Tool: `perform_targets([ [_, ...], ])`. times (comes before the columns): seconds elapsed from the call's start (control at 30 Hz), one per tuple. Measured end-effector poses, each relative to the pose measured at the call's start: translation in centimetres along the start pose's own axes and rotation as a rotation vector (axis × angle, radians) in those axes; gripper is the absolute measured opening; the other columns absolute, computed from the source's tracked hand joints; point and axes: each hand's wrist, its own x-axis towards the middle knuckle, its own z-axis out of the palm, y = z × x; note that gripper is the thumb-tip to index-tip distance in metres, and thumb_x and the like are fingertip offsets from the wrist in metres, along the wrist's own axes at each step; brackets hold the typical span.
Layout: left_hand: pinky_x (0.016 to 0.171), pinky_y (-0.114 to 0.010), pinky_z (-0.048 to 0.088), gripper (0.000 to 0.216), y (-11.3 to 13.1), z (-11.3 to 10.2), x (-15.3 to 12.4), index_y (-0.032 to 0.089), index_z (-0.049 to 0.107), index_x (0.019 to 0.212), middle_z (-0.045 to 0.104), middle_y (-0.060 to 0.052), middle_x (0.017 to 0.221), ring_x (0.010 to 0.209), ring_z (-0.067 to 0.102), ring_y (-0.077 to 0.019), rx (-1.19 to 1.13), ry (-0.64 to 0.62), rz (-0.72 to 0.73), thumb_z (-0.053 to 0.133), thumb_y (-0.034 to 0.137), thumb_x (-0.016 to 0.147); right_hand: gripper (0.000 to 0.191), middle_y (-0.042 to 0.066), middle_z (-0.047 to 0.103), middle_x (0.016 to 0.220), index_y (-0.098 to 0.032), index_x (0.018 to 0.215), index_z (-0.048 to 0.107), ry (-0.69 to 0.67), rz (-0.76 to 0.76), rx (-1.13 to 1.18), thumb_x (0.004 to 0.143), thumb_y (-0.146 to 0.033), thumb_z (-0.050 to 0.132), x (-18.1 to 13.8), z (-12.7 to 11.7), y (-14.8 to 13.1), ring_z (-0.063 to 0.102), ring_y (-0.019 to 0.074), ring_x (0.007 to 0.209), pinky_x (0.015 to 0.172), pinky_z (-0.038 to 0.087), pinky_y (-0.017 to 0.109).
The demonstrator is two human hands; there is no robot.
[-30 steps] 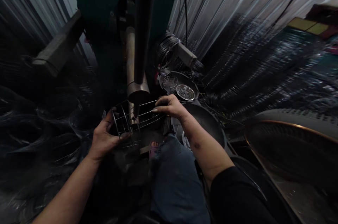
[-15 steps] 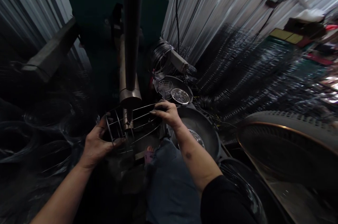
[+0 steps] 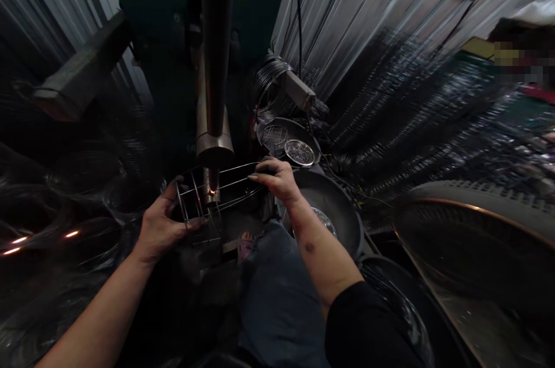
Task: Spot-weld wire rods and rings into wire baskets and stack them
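Observation:
A wire frame basket [image 3: 236,184] is held under the tip of a vertical metal welding electrode [image 3: 212,148], where a small orange glow shows. My left hand [image 3: 162,223] grips the basket's left end, fingers curled round its wires. Over at the basket's right end my right hand [image 3: 277,178] is closed over the top rim wire. Sparks streak at the far left.
A dark round pan [image 3: 338,212] lies to the right of my right arm, with small wire discs [image 3: 301,152] in a tray behind it. Wire coils [image 3: 271,81] hang by the corrugated wall. A large round rim [image 3: 472,223] fills the right. My knee in jeans [image 3: 277,287] is below.
An orange glow has appeared at the electrode tip on the basket, and sparks now streak at the far left. Both hands keep their grip.

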Motion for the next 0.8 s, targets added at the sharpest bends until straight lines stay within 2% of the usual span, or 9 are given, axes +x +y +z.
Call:
perform_targets([
  [0.17,0.099,-0.049,0.046,0.100,0.5,-0.1,-0.3,0.018,0.050,0.134,0.064,-0.010,0.115,0.106,0.061,-0.0323,0.023,0.026,-0.006,0.087,0.045,0.046,0.033,0.002,0.059,0.072,-0.017,0.065,0.068,0.022,0.007,0.000,0.056,-0.046,0.081,-0.1,-0.1,-0.9,0.054,0.0153,0.070,0.069,0.044,0.030],
  [0.3,0.103,-0.050,0.044,0.106,0.5,-1.3,-3.6,0.022,0.047,0.137,0.061,-0.010,0.124,0.112,0.058,-0.0331,0.038,0.001,-0.029,0.088,0.045,0.043,0.027,0.004,0.065,0.081,-0.020,0.074,0.072,0.076,-0.029,-0.024,0.058,-0.038,0.083,-4.0,-0.5,-2.6,0.058,0.0183,0.080,0.077,0.046,0.031],
  [0.37,0.101,-0.051,0.044,0.109,0.1,-1.9,-6.5,0.021,0.047,0.137,0.061,-0.011,0.124,0.112,0.058,-0.0337,0.026,-0.002,-0.171,0.089,0.045,0.039,0.023,0.003,0.066,0.076,-0.019,0.073,0.073,-0.092,0.034,0.043,0.062,-0.038,0.080,-7.9,0.0,-3.2,0.060,0.0175,0.074,0.073,0.047,0.031],
  [0.47,0.093,-0.052,0.050,0.107,-1.4,-2.2,-10.8,0.017,0.050,0.131,0.066,-0.014,0.113,0.103,0.063,-0.0343,-0.079,0.021,-0.513,0.089,0.052,0.037,0.026,0.004,0.070,0.078,-0.019,0.080,0.075,-0.534,0.150,0.085,0.060,-0.035,0.081,-14.2,2.7,-3.5,0.064,0.0203,0.076,0.075,0.049,0.032],
  [0.53,0.089,-0.051,0.053,0.097,-2.8,-2.2,-12.9,0.012,0.058,0.117,0.068,-0.017,0.105,0.098,0.065,-0.0351,-0.219,0.003,-0.669,0.085,0.062,0.038,0.036,0.004,0.072,0.087,-0.020,0.091,0.075,-0.606,0.223,0.100,0.058,-0.033,0.081,-17.4,5.3,-3.6,0.065,0.0230,0.086,0.082,0.048,0.035],
  [0.63,0.086,-0.049,0.054,0.080,-4.5,-2.7,-14.4,0.012,0.065,0.096,0.069,-0.019,0.098,0.094,0.066,-0.0353,-0.369,-0.074,-0.747,0.078,0.071,0.044,0.022,0.001,0.071,0.081,-0.020,0.085,0.074,-0.539,0.419,0.272,0.065,-0.030,0.073,-19.0,8.4,-4.0,0.064,0.0191,0.081,0.079,0.049,0.032],
  [0.7,0.088,-0.050,0.053,0.075,-5.0,-3.6,-14.9,0.012,0.065,0.101,0.068,-0.020,0.100,0.096,0.066,-0.0349,-0.302,-0.103,-0.737,0.074,0.070,0.054,0.014,-0.001,0.068,0.070,-0.018,0.075,0.071,-0.448,0.553,0.383,0.063,-0.025,0.072,-18.1,9.2,-4.3,0.062,0.0151,0.069,0.071,0.049,0.029],
  [0.73,0.091,-0.052,0.051,0.074,-4.9,-4.1,-15.1,0.013,0.063,0.108,0.068,-0.020,0.104,0.100,0.064,-0.0347,-0.199,-0.092,-0.690,0.070,0.069,0.061,0.012,-0.002,0.066,0.065,-0.017,0.072,0.070,-0.399,0.623,0.431,0.061,-0.022,0.072,-17.3,9.2,-4.5,0.060,0.0134,0.062,0.067,0.048,0.027],
  [0.8,0.101,-0.054,0.043,0.074,-4.6,-5.0,-15.7,0.015,0.057,0.125,0.064,-0.018,0.117,0.113,0.058,-0.0344,0.084,-0.050,-0.449,0.064,0.064,0.071,0.009,-0.004,0.061,0.054,-0.015,0.066,0.067,-0.297,0.776,0.536,0.057,-0.016,0.069,-15.7,8.9,-4.7,0.055,0.0108,0.051,0.057,0.046,0.025],
])
